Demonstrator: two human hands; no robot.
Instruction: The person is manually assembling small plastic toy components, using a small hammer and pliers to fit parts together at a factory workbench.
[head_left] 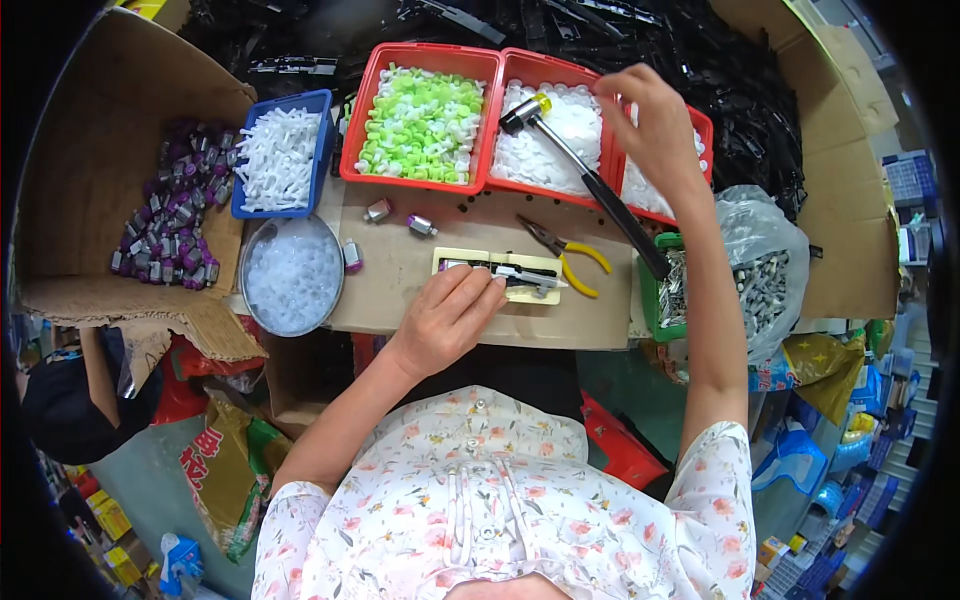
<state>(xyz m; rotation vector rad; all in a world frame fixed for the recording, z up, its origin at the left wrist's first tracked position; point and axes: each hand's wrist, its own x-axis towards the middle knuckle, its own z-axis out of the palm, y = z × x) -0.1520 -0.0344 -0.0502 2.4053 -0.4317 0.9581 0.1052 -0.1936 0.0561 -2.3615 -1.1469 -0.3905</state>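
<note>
The left hand [450,315] pinches a black-and-silver part [520,274] in a cream rectangular tray [532,297]. The right hand [655,130] half-curls above red plastic boxes [493,120]; its hold I cannot tell.

Touches a silver-and-black part [515,274] in a cream fixture [535,297] with left fingers [472,290]. Extends right fingers [622,84] above red bins [540,190] of white pieces. Has yellow-handled pliers [558,246] beside the fixture.

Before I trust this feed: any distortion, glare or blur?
Head view: fisheye bowing, strong on the left cardboard box, with blackened corners; same view: glints on the black plastic parts and clear plastic bag; head view again: right hand slightly soft, perhaps from motion.
</note>
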